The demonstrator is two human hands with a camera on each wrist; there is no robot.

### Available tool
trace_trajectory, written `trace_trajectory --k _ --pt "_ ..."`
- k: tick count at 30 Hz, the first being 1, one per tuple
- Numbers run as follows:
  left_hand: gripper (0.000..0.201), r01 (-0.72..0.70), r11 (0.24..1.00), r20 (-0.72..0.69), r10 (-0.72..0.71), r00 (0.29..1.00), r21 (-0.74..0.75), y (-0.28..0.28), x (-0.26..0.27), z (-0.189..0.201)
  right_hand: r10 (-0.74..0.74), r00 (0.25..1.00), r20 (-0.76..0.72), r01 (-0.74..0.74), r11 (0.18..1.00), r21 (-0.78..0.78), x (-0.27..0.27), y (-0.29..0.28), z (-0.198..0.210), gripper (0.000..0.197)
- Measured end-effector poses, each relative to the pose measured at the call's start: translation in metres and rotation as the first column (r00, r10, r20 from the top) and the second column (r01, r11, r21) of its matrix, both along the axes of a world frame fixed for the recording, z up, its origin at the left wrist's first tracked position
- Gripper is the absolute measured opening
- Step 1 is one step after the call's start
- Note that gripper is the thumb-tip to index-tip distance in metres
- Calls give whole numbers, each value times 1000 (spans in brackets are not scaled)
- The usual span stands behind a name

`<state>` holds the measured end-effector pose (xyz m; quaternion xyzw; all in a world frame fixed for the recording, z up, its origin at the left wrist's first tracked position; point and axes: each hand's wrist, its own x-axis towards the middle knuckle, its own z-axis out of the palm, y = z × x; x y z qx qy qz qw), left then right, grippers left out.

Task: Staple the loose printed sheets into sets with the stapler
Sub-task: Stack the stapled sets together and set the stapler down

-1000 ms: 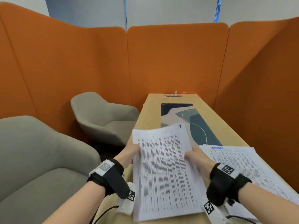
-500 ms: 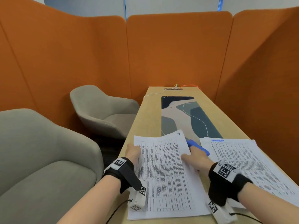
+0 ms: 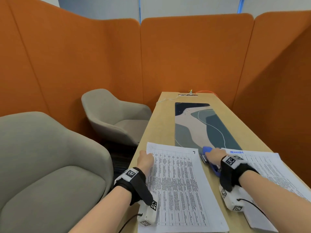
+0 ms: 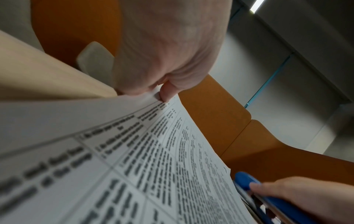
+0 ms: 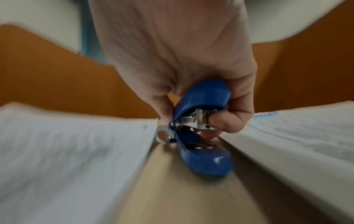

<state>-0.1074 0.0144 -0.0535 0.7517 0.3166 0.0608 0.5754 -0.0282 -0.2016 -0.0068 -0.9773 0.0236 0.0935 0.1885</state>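
The printed set (image 3: 178, 187), which one second ago is lifted and tilted between both hands, now lies flat on the table (image 3: 161, 118), with its far edge toward 12 o'clock. The left hand (image 3: 145, 159) now pinches only its far left corner, at about 10 o'clock of the sheet. The right hand (image 3: 213, 154) is no longer on the paper: it goes to the 2 o'clock side and now grips the blue stapler (image 5: 201, 133), just beside the right edge of the set. The stapler is hidden one second ago, and half a second ago the hand only reaches it.
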Motion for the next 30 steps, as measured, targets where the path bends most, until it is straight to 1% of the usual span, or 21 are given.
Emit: trace_trajectory --k 1,2,3,4,6,8,9,10,12,14,16,18,19,21,23,24,25,26,27,29,30 --pt "41 3 1000 5 -3 1000 12 0 0 0 -92 996 -1 91 985 146 4 1 8 44" --pt "41 5 1000 11 -5 1000 28 0 0 0 -187 982 21 169 928 332 10 1 15 49" --pt "40 6 999 20 -6 1000 38 -1 1 0 -266 962 57 207 854 478 20 3 21 56" --pt "39 9 999 34 -11 999 47 -2 2 0 -301 950 88 187 770 610 29 6 26 59" --pt "36 14 998 64 -18 998 58 -5 3 2 -226 971 83 72 603 794 31 19 44 60" --pt "31 14 996 98 -23 995 84 -9 4 5 -101 992 80 -29 435 900 27 41 55 47" --pt "29 13 995 113 -24 993 103 -11 4 7 -46 995 87 -61 401 914 23 52 58 42" --pt "27 11 992 123 -26 992 124 -13 4 9 -9 995 104 -92 389 917 18 63 60 38" --pt "25 6 985 139 -30 990 173 -16 4 12 21 991 128 -126 411 903 14 81 56 33" --pt "23 4 977 155 -39 987 215 -17 3 13 34 988 151 -149 463 874 12 92 50 35" --pt "21 10 970 169 -52 984 241 -18 2 14 53 985 166 -168 538 826 13 99 43 33" --pt "20 20 967 190 -70 979 252 -20 2 16 70 979 193 -194 615 764 13 104 39 35" --pt "19 25 966 203 -80 976 259 -21 2 17 81 978 192 -200 629 752 13 105 37 37" --pt "16 38 958 227 -105 968 283 -24 1 20 99 977 188 -209 615 761 13 109 37 42" --pt "13 52 950 251 -134 959 307 -26 1 22 105 979 172 -201 559 804 14 112 38 43" --pt "12 58 947 258 -144 955 316 -28 1 24 108 981 162 -195 539 820 15 115 38 40" --pt "11 58 945 261 -148 954 322 -29 0 26 123 978 168 -207 522 827 14 117 39 32" --pt "10 56 945 264 -146 953 322 -30 -1 28 134 976 172 -217 515 829 11 121 41 23" --pt "11 52 947 269 -143 953 317 -32 -1 30 130 975 179 -221 513 830 9 123 42 22" --pt "12 48 953 281 -136 950 301 -35 -2 34 79 979 187 -200 531 824 7 128 42 35" --pt "14 52 955 290 -140 947 293 -36 -3 36 52 979 196 -193 540 820 8 129 42 34"
